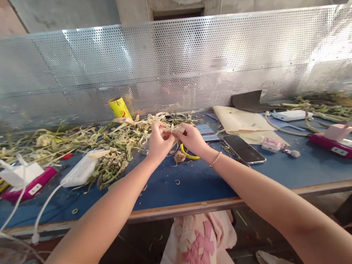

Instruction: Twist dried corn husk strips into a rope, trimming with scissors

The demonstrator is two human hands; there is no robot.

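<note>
My left hand (160, 142) and my right hand (192, 140) meet over the middle of the blue table. Both are closed, with fingertips pinching a small pale piece of dried plant (178, 130) between them. Its exact kind is too small to make out. Just below the hands lies a round brown dried clump (179, 157). Beside it a curved yellow handle (189, 155) shows, its other end hidden by my right hand. A heap of dried stalks and leaves (123, 144) spreads to the left of my left hand.
Left stand a white power bank (81, 169) with cable and a magenta power strip (31, 185). A phone (244, 149), pink earphone case (271, 143), brown paper (241, 120) and another magenta strip (339, 145) lie right. Behind are a yellow tube (119, 108) and perforated metal screen (167, 56).
</note>
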